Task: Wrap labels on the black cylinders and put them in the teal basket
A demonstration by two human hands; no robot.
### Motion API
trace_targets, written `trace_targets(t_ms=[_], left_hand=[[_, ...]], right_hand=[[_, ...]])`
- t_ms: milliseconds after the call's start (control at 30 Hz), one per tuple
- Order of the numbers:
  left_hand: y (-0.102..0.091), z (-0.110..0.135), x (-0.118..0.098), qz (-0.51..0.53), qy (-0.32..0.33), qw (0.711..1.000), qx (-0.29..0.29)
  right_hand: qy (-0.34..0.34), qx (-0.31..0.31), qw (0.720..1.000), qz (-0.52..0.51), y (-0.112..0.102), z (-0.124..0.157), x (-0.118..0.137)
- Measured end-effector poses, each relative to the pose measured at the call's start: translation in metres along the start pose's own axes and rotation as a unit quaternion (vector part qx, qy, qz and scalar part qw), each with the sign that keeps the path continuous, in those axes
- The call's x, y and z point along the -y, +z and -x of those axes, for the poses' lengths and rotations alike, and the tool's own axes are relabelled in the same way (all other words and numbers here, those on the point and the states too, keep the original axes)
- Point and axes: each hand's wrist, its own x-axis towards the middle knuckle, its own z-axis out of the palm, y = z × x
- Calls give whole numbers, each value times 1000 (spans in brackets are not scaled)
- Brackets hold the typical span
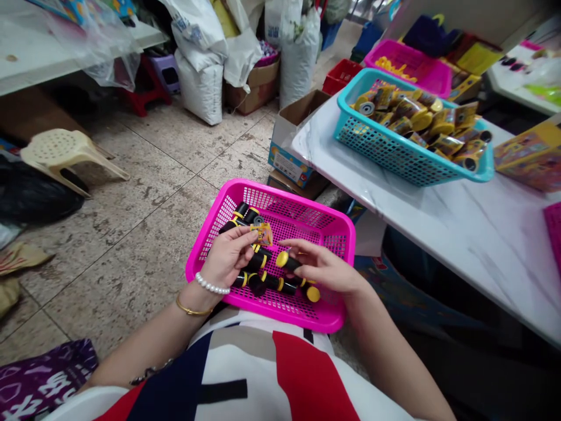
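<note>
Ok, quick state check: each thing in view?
left hand, pinching packet
yellow printed packet, held, unopened as far as visible
right hand, fingers on cylinder
black capped cylinder, held, yellow cap on
pink plastic basket, on lap, holding loose cylinders
teal plastic basket, on table, full of wrapped cylinders
white marble-top table, bearing teal basket
cream plastic stool, tipped over on floor
cardboard box, flaps open

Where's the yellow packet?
In the head view, the yellow packet is at the fingertips of the left hand, over the pink basket.

White woven sacks (200, 88) beside a cardboard box (254, 88)
</note>
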Motion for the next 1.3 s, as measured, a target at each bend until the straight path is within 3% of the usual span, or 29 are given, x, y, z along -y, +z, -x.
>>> trace_targets(t_ms=[100, 233, 467, 633, 700, 800, 900, 1000, 1133, 1200, 1300], left_hand=[[3, 0, 3, 7, -9, 1000, 10], [13, 4, 11, -10, -38, 999, 27], [21, 5, 19, -9, -64, 995, 73], [20, 3, 18, 52, -61, 995, 66], [28, 6, 20, 91, -64, 991, 76], [46, -1, 26, 139, -114, 976, 120], [52, -13, 29, 141, -116, 978, 96], [39, -13, 25, 148, -79, 982, 92], [22, -10, 19, 144, -55, 986, 57], [23, -10, 18, 150, -68, 984, 65], [29, -7, 17, 159, -80, 980, 89]], right_hand=[[-30, -62, 972, -226, -6, 14, -3], [-25, -125, 950, -287, -4, 14, -9], [-69, -250, 923, -283, 0, 5, -2], [-63, -263, 933, -239, 16, 0, 10], [-43, -299, 934, -190, 21, 6, 10], [-3, -415, 905, -92, 13, 18, 1], [13, -452, 891, -53, -2, 20, -7], [-32, -452, 889, -73, -2, 11, 2], [-104, -342, 918, -173, 12, -4, 15], [-104, -313, 925, -189, 17, -8, 14], [-86, -329, 923, -182, 23, -9, 7]])
